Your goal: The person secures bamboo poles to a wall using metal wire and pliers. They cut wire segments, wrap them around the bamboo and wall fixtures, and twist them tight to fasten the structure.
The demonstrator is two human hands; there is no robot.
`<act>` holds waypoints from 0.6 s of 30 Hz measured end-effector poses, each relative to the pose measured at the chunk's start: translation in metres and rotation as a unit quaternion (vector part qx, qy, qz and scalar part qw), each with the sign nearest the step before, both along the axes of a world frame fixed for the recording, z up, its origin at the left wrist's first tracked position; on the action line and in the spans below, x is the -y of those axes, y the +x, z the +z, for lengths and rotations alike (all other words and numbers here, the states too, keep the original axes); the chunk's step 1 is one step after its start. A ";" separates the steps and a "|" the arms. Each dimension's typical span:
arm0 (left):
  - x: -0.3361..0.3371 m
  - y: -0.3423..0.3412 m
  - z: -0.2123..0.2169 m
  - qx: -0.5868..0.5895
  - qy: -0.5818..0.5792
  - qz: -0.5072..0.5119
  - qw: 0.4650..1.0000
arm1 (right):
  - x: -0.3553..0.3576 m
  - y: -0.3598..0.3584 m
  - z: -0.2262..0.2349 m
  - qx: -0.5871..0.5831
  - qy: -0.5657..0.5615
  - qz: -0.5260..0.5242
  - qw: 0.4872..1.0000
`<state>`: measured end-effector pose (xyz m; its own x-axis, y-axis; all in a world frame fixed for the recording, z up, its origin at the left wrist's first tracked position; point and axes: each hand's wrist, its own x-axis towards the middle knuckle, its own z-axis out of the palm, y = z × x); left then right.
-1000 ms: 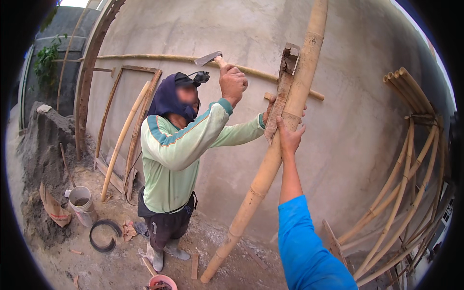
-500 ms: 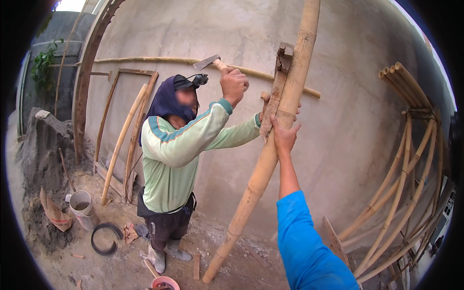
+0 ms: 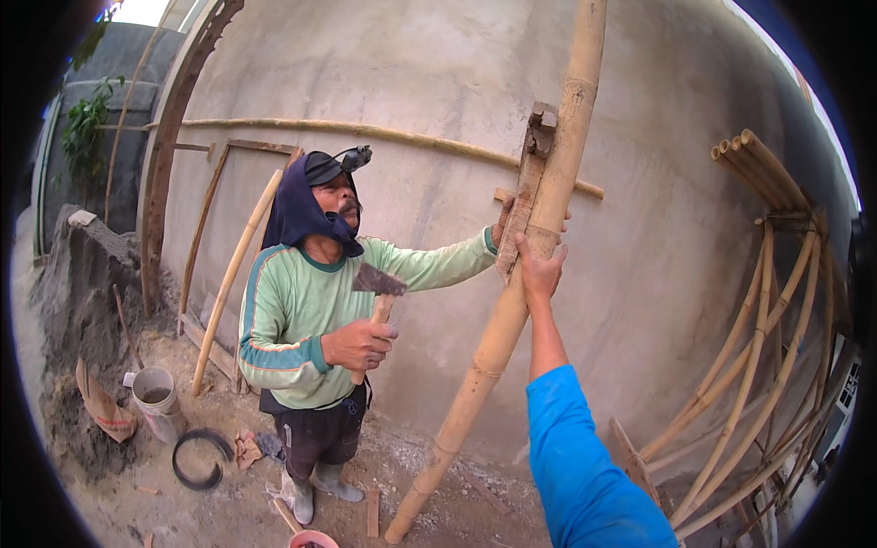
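My right hand (image 3: 541, 271), in a blue sleeve, wraps round a thick bamboo pole (image 3: 484, 352) that leans up to the right. My left hand is not in view. Along the pole's left side lies a rough wooden piece (image 3: 526, 196) with a notched block at its top. A co-worker's left hand (image 3: 501, 222) presses around this wood and the pole, just above my hand. In the co-worker's right hand (image 3: 359, 346) is a hatchet (image 3: 378, 290) with a wooden handle, held upright at chest height.
A horizontal bamboo pole (image 3: 365, 131) runs along the plastered wall (image 3: 671, 173). Bundled bamboo (image 3: 763, 169) and a bamboo frame (image 3: 754, 342) stand at right. At left are a sand heap (image 3: 78, 283), a bucket (image 3: 155, 395), a sack (image 3: 105, 406) and coiled black material (image 3: 199, 461).
The co-worker's hatchet has come down from head height to chest height, and the co-worker's head has turned upward. The wooden piece sits slightly lower along the pole. My right hand keeps its grip.
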<state>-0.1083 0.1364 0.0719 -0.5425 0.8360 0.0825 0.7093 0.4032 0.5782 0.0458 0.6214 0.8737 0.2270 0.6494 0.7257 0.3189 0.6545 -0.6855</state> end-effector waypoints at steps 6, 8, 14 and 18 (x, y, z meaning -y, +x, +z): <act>-0.068 -0.021 0.208 0.058 0.145 -0.045 0.987 | -0.002 0.013 -0.008 -0.010 0.005 -0.028 1.000; -0.079 -0.024 0.260 0.062 0.182 -0.073 0.979 | -0.002 0.024 -0.026 -0.034 0.066 -0.058 0.996; -0.079 -0.027 0.338 0.082 0.244 -0.113 0.960 | 0.097 0.029 -0.207 -0.011 0.116 -0.025 0.993; -0.080 -0.025 0.372 0.067 0.268 -0.153 0.949 | 0.152 0.068 -0.420 0.248 -0.159 0.128 0.947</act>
<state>-0.1337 0.2164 0.4442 -0.3175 0.8139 0.4866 0.6507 -0.1862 0.7361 0.1136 0.4696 0.4533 -0.2842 0.8411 0.4602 0.5125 0.5390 -0.6685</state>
